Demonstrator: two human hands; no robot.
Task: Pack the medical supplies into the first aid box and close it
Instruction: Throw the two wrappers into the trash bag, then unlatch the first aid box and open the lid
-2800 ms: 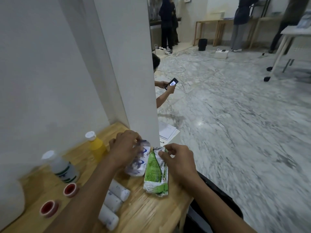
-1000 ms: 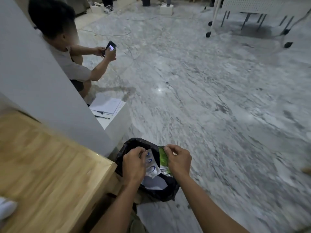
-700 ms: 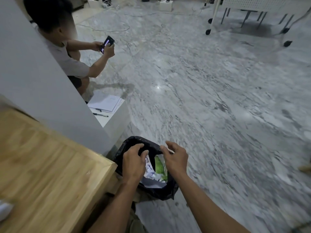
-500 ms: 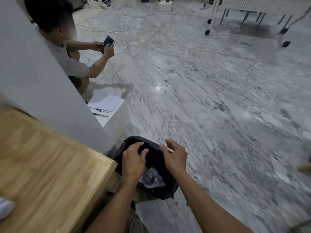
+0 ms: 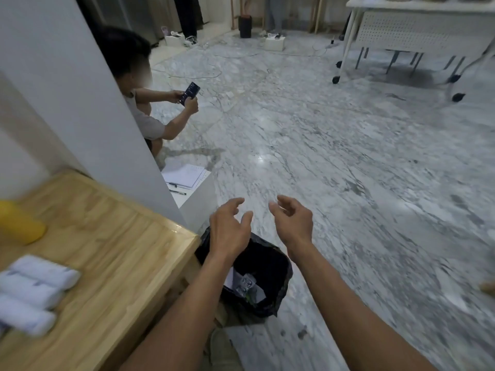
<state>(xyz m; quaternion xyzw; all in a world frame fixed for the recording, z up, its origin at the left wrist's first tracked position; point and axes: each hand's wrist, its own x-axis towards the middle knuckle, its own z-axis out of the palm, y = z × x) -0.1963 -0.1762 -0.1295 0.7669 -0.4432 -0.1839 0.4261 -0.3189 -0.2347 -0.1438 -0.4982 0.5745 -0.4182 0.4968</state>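
My left hand (image 5: 230, 228) and my right hand (image 5: 293, 222) hover empty above a black bin bag (image 5: 270, 266) on the floor, fingers spread. Crumpled wrappers (image 5: 245, 285) lie inside the bag. On the wooden table (image 5: 112, 253) at the left lie three white bandage rolls (image 5: 32, 290), blurred, and a yellow bottle (image 5: 18, 223) on its side at the far left edge. No first aid box is in view.
A white partition wall (image 5: 88, 108) rises behind the table. A person (image 5: 139, 103) crouches beyond it with a phone. Papers and a pen rest on a low white box (image 5: 198, 199). A white wheeled table (image 5: 417, 28) stands far right on the marble floor.
Both hands carried the wrappers from the table to the bin bag, dropped them in, then lifted up and away empty. The view has swung back toward the table.
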